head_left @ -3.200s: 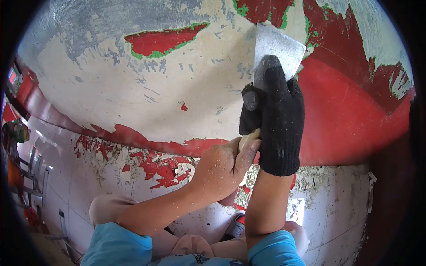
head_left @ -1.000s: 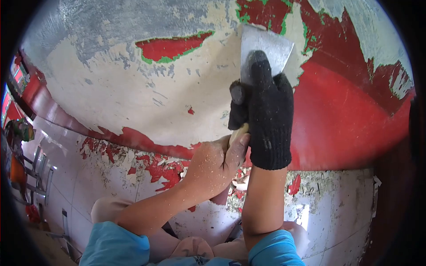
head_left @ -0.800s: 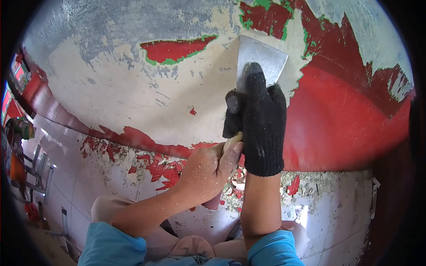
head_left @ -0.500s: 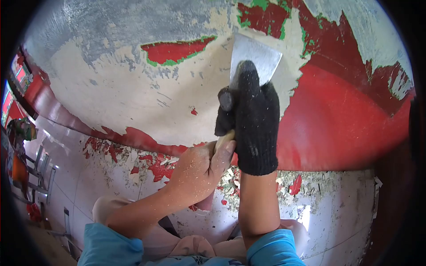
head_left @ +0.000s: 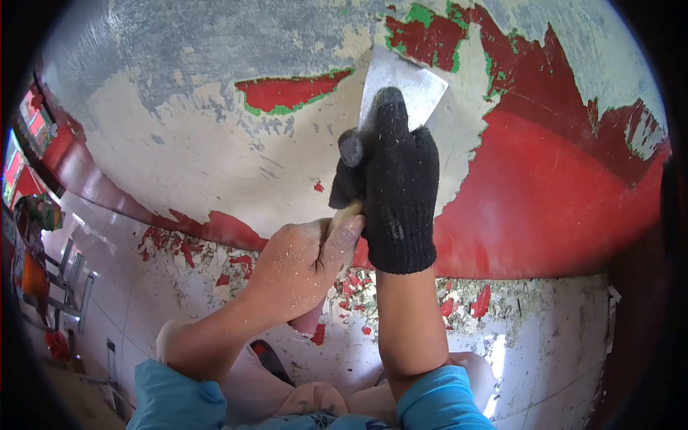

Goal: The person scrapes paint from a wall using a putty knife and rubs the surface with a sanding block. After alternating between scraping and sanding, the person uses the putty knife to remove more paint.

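A paint scraper (head_left: pixel 410 84) with a wide metal blade lies against the curved, partly stripped painted surface (head_left: pixel 186 154). My right hand (head_left: pixel 400 183), in a black knit glove, is closed around it, one finger stretched along the blade. My bare left hand (head_left: pixel 308 261), dusted with pale flakes, wraps the rear end of the pale handle (head_left: pixel 347 212) just below the glove. The blade's edge is just below a dark red patch (head_left: pixel 428 39) rimmed in green. A second red patch with a green rim (head_left: pixel 290 92) shows to the left.
Red, cream and grey layers cover the surface, with smooth red paint (head_left: pixel 534 208) at right. Paint chips (head_left: pixel 480 301) litter the tiled floor (head_left: pixel 143 315) beneath. Metal-legged furniture (head_left: pixel 79 287) stands at far left. My crossed legs are below.
The scraper and both hands have shifted slightly left, with the blade a little higher. The camera view has moved slightly too. Both hands keep their hold.
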Available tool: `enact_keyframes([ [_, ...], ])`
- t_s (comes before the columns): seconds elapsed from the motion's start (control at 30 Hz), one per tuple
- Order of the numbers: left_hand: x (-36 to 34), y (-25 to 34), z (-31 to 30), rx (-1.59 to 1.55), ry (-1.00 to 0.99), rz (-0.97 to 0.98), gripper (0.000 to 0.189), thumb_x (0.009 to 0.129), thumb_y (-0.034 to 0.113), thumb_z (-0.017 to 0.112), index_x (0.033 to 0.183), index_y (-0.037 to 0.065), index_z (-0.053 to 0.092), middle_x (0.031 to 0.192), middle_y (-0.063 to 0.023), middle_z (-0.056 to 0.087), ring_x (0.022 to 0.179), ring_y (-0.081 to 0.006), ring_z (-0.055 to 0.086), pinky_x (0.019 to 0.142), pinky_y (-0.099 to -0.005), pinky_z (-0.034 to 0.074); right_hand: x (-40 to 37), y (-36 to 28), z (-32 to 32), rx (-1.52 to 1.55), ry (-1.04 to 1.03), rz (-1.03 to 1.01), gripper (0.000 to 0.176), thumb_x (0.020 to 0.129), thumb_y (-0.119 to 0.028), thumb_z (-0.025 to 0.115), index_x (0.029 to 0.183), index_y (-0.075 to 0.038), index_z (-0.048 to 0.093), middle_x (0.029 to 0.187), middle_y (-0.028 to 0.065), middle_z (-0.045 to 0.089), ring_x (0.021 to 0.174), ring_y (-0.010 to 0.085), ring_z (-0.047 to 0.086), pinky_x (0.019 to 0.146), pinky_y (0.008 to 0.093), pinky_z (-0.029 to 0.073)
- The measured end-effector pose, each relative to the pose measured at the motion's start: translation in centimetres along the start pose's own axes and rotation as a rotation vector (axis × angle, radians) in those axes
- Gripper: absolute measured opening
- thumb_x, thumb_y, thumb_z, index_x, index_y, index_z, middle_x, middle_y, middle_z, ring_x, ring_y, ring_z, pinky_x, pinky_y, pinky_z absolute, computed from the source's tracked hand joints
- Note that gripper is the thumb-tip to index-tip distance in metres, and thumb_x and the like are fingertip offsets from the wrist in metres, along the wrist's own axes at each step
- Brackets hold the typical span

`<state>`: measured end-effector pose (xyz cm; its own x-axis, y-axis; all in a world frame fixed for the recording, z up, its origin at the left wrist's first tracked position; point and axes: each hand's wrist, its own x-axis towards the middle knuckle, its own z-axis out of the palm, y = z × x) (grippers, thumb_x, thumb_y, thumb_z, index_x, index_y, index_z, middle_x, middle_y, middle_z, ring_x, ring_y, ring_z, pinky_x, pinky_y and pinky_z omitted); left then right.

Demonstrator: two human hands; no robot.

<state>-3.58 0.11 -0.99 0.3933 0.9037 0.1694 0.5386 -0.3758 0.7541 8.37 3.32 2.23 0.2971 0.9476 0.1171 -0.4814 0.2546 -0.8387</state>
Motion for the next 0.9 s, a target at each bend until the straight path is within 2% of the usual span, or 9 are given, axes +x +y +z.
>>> enact_keyframes([
  [0.1,-0.7,-0.2,-0.3,0.010,0.036,0.012,0.052,0.096,0.040,0.041,0.072,-0.002,0.057,0.051,-0.0178,0.051,0.050,-0.0343,0.055,0.054,-0.0420,0.043,-0.5,0.6,0.3,0.040,-0.029,-0.023,0.042,0.094,-0.042,0.045,0.068,-0.009,0.045,0.055,0.0051,0.049,0.038,0.0147,0.043,0.038,0.0293,0.037],
  [0.27,0.0,0.6,-2.4,0.054,-0.022,0.043,0.050,0.096,0.038,0.042,0.073,-0.003,0.058,0.053,-0.0187,0.052,0.052,-0.0359,0.055,0.055,-0.0428,0.042,-0.5,0.0,1.2,0.048,-0.019,-0.019,0.044,0.094,-0.043,0.045,0.068,-0.008,0.045,0.053,0.0053,0.047,0.038,0.0153,0.044,0.038,0.0297,0.038],
  [0.33,-0.3,0.4,-2.5,0.103,0.049,0.125,0.048,0.096,0.037,0.043,0.074,-0.003,0.059,0.054,-0.0193,0.053,0.053,-0.0372,0.055,0.056,-0.0433,0.042,-0.4,0.7,1.5,0.141,-0.006,-0.041,0.044,0.094,-0.043,0.045,0.068,-0.008,0.044,0.052,0.0052,0.046,0.037,0.0160,0.043,0.038,0.0309,0.039],
  [0.47,-0.5,-0.4,-3.1,0.110,0.061,0.069,0.045,0.095,0.035,0.045,0.077,-0.003,0.059,0.060,-0.0218,0.055,0.057,-0.0389,0.056,0.057,-0.0440,0.043,-0.2,1.5,2.2,0.226,-0.006,0.027,0.041,0.094,-0.043,0.046,0.072,-0.008,0.044,0.053,0.0049,0.046,0.038,0.0166,0.043,0.037,0.0308,0.039],
  [0.5,-0.2,-0.2,-3.3,0.113,0.066,0.077,0.045,0.095,0.035,0.045,0.077,-0.003,0.059,0.060,-0.0218,0.055,0.057,-0.0389,0.056,0.057,-0.0440,0.043,0.0,1.2,2.2,0.183,-0.026,-0.016,0.042,0.094,-0.044,0.045,0.072,-0.008,0.043,0.053,0.0050,0.046,0.038,0.0171,0.043,0.037,0.0307,0.038],
  [0.57,0.4,0.2,-4.1,0.243,-0.004,0.109,0.043,0.095,0.034,0.046,0.080,-0.003,0.060,0.063,-0.0226,0.057,0.061,-0.0393,0.058,0.059,-0.0443,0.044,0.2,1.0,2.3,0.205,-0.026,0.000,0.043,0.094,-0.046,0.045,0.072,-0.008,0.044,0.053,0.0050,0.046,0.037,0.0173,0.042,0.037,0.0312,0.037],
  [0.67,0.2,-0.9,-3.3,0.202,0.023,0.080,0.044,0.095,0.036,0.046,0.081,-0.003,0.061,0.065,-0.0232,0.058,0.065,-0.0403,0.059,0.061,-0.0450,0.045,0.2,1.8,2.2,0.208,0.012,0.023,0.045,0.093,-0.049,0.044,0.073,-0.008,0.045,0.052,0.0052,0.045,0.037,0.0178,0.042,0.037,0.0318,0.037],
  [0.73,0.0,-0.9,-3.1,0.181,-0.004,0.080,0.044,0.094,0.036,0.046,0.081,-0.003,0.061,0.065,-0.0237,0.058,0.066,-0.0408,0.059,0.062,-0.0454,0.045,-0.3,1.7,1.8,0.176,0.031,0.090,0.047,0.093,-0.049,0.043,0.071,-0.008,0.046,0.052,0.0053,0.045,0.037,0.0176,0.041,0.038,0.0318,0.035],
  [0.9,0.7,-0.4,-3.0,0.209,-0.004,0.108,0.045,0.094,0.037,0.045,0.082,-0.004,0.060,0.067,-0.0247,0.058,0.067,-0.0419,0.059,0.062,-0.0458,0.045,0.6,1.1,1.4,0.168,-0.018,0.057,0.049,0.093,-0.049,0.043,0.067,-0.008,0.045,0.052,0.0052,0.045,0.037,0.0171,0.040,0.038,0.0316,0.035],
])
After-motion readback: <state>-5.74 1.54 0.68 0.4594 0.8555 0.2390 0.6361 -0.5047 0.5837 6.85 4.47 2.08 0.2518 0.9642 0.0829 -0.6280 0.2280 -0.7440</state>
